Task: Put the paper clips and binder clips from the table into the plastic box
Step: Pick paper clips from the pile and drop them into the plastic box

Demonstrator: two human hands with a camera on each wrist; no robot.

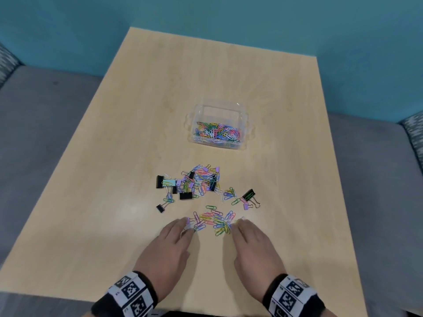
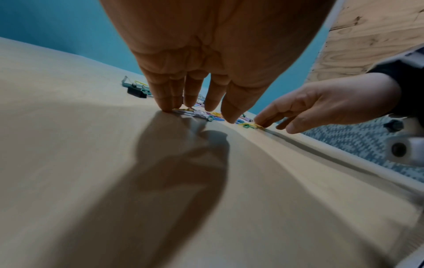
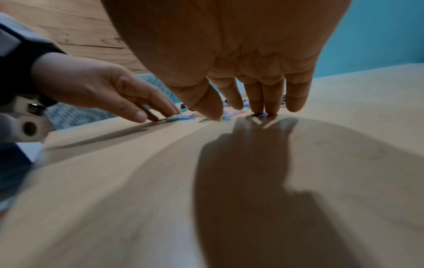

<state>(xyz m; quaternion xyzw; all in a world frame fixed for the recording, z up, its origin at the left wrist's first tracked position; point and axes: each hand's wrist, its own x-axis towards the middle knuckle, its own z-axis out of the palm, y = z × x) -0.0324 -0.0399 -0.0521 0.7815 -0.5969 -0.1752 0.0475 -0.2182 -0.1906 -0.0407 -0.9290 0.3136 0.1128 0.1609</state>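
Head view: high, looking forward and down over the table. Wrist views: low over the tabletop, each facing along its own fingers, close. All three share the nearest paper clips, flanked by both hands.

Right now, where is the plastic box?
In the head view the plastic box stands on the table slightly right of centre, beyond the loose clips and out past both hands, already holding paper clips.
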